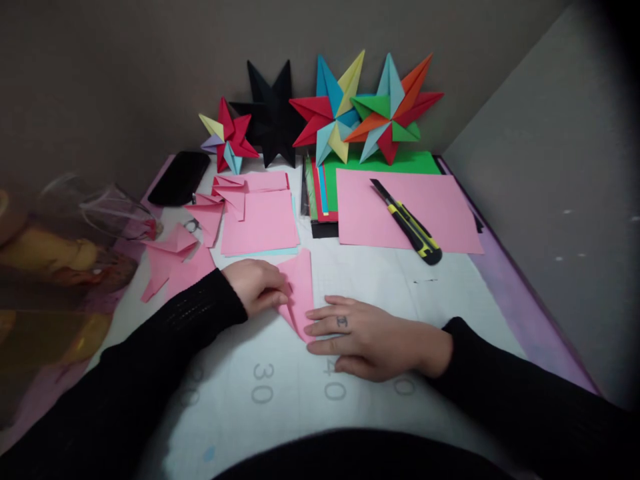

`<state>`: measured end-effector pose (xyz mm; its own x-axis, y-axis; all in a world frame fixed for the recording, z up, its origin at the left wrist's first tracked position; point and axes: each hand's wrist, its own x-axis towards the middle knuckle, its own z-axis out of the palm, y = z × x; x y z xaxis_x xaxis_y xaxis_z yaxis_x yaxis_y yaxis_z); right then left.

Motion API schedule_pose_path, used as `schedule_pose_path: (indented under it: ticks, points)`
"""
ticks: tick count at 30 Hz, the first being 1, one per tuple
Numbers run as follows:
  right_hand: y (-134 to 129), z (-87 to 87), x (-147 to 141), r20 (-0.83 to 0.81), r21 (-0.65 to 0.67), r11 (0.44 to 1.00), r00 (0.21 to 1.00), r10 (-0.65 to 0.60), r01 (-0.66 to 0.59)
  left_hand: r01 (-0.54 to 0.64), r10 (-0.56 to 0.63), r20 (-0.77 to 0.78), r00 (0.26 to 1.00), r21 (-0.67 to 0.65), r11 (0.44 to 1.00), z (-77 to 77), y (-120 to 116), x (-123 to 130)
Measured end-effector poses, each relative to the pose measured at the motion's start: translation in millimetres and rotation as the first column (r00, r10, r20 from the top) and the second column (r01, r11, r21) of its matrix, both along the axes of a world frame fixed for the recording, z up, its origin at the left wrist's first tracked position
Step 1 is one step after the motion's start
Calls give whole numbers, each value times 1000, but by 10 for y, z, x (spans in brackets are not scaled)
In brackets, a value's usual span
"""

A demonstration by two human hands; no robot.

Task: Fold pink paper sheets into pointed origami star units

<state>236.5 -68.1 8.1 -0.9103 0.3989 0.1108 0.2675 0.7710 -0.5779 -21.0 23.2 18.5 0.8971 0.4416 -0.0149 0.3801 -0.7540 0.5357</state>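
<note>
A folded piece of pink paper (301,287) lies on the white, grid-marked mat between my hands, its upper corner pointing away from me. At its left edge, my left hand (256,287) is closed, with thumb and curled fingers gripping the paper. My right hand (367,337) lies flat with fingers stretched out, the tips touching the paper's lower right edge. Left of my left hand are several folded pink pieces (173,252), partly behind my sleeve. Just beyond the hands sits a stack of pink squares (260,223) with a light blue sheet showing underneath.
A yellow and black utility knife (407,223) rests on a large pink sheet (360,213), over a pile of coloured paper (400,163). Along the wall stand a black paper star (273,113) and several multicoloured ones. A phone (181,177) and a tipped clear glass (117,212) are at left.
</note>
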Motion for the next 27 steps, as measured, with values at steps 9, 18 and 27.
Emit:
schedule_pose_path:
  ticks: [9, 18, 27]
  points:
    - [18, -17, -24, -28, 65, 994, 996, -88, 90, -138, 146, -178, 973, 58, 989, 0, -5, 115]
    - [34, 31, -55, 22, -1, 997, 997, -77, 77, -198, 229, -258, 938, 143, 970, 9, -39, 203]
    - [31, 10, -41, 24, 84, 995, 998, -52, 50, -261, 275, -253, 927, 87, 961, -51, -32, 195]
